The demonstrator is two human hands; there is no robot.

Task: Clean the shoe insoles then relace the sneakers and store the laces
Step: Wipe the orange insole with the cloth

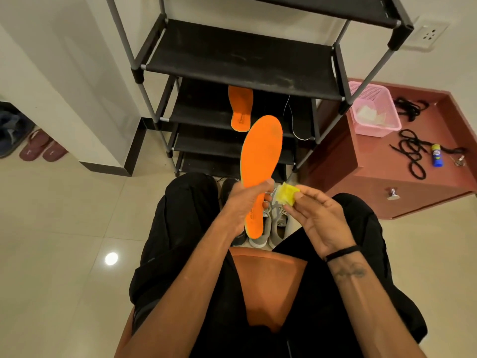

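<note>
Seated on an orange chair [268,285], legs in black trousers spread to either side, the person holds both forearms out over the lap. Left hand [241,202] grips an orange insole [260,161] near its heel end, thumb across the orange face and fingers curled behind it. That insole stands nearly upright, long axis running from the heel just above the chair's front edge up to the toe, which points away from the person toward the black shoe rack [240,63] and leans slightly right. Right hand [317,215], just right of the insole's heel half, pinches a small crumpled yellow cloth [285,193] between thumb and fingertips, the other fingers loosely bent; the cloth sits close beside the insole's edge, and I cannot tell whether it touches it.

Beyond the chair's front edge, under the insole, a pair of grey sneakers [260,223] rests on the floor. Farther from the chair, a second orange insole [240,108] lies on a lower rack shelf, toe pointing away. Right of the rack, a reddish cabinet [374,177] carries a pink basket [374,112], two bundles of black laces [413,151] and a small blue bottle [437,155]. Far left of the chair, maroon slippers [42,148] sit on the floor.
</note>
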